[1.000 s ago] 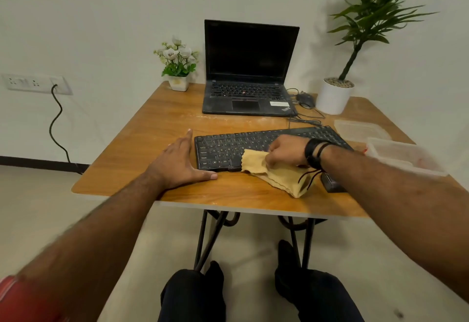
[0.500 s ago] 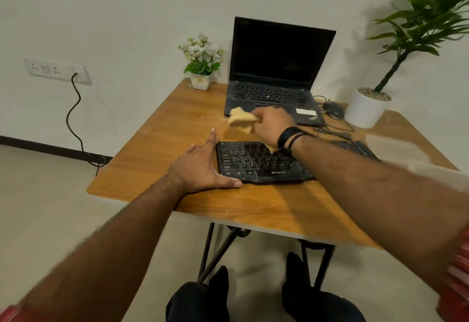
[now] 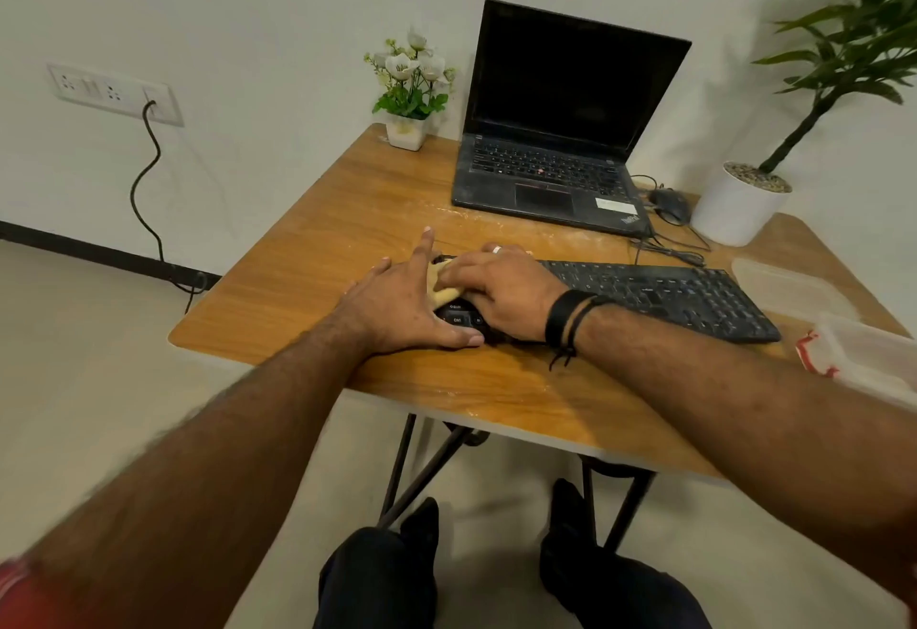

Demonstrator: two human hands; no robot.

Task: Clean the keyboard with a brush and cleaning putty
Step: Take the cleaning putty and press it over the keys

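The black keyboard lies flat on the wooden counter, in front of an open laptop. The right hand rests palm-down on the keyboard's left end, its grip pressed flat onto a yellow putty that shows only beside the fingers. The left hand lies splayed against the keyboard's left edge, grip apart, thumb along the front edge. Two clear containers sit at the right.
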